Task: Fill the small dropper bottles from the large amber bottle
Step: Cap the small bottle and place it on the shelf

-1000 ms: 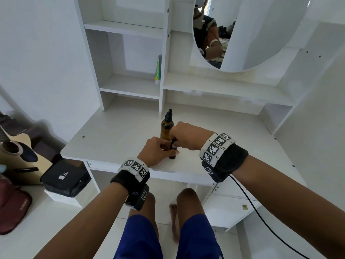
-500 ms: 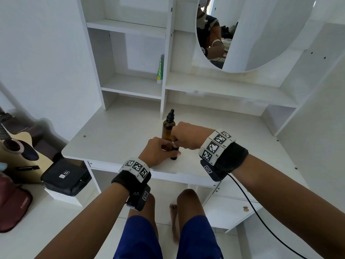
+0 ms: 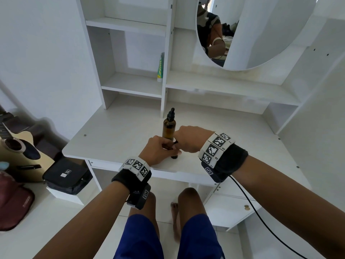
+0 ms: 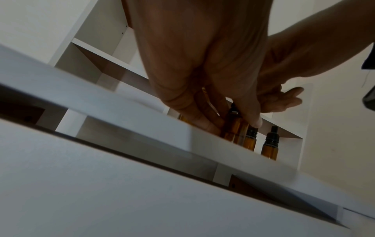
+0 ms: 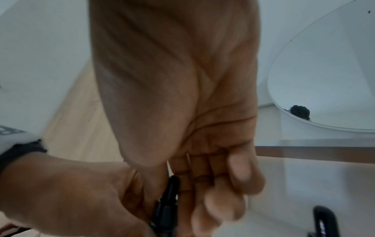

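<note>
The large amber bottle with a black dropper cap stands upright on the white desk, just behind my hands. My left hand grips a small amber dropper bottle that stands near the desk's front edge. My right hand meets it from the right, and its thumb and fingers pinch that bottle's black dropper cap. Two more small amber bottles stand right beside it in the left wrist view. In the head view my hands hide most of them.
A green and yellow tube stands on the shelf above the desk. An oval mirror hangs at the upper right. A guitar, a black pouch and a maroon bag lie to the left, below the desk.
Both hands stay at the small bottle. My right fingers have shifted on the cap, so less of the black cap shows between my hands.
</note>
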Tool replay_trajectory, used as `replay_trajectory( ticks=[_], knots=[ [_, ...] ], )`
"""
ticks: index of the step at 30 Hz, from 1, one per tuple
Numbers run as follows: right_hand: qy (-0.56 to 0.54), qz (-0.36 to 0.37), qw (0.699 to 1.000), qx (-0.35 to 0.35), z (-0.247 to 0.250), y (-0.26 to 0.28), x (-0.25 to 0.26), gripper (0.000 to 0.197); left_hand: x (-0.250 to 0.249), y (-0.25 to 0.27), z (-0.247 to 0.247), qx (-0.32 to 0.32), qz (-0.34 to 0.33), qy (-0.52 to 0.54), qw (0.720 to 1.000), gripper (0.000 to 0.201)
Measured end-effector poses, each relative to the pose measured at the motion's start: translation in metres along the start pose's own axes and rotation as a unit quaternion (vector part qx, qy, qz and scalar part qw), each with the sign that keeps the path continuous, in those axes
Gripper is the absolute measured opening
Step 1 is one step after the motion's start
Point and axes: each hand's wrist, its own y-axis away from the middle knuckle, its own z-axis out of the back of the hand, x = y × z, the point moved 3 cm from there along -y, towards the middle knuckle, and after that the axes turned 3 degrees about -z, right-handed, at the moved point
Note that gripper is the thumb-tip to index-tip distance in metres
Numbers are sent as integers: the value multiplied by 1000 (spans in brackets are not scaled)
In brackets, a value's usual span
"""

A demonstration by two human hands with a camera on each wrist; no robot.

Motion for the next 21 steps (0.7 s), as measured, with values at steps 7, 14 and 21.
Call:
replay_trajectory(
  ticks=[7, 14, 21],
  knots=[
    [-35, 27, 999, 7, -1, -3, -7, 18, 2, -2, 0, 6, 1, 2, 1000, 23],
    [-16, 10, 1000, -12, -1, -1, -7, 23, 2, -2, 0, 4, 4, 4, 1000, 21],
    [-32, 62, 997, 22, -3, -7, -5, 20, 2, -1, 1, 2, 2, 0, 1000, 19]
  ],
)
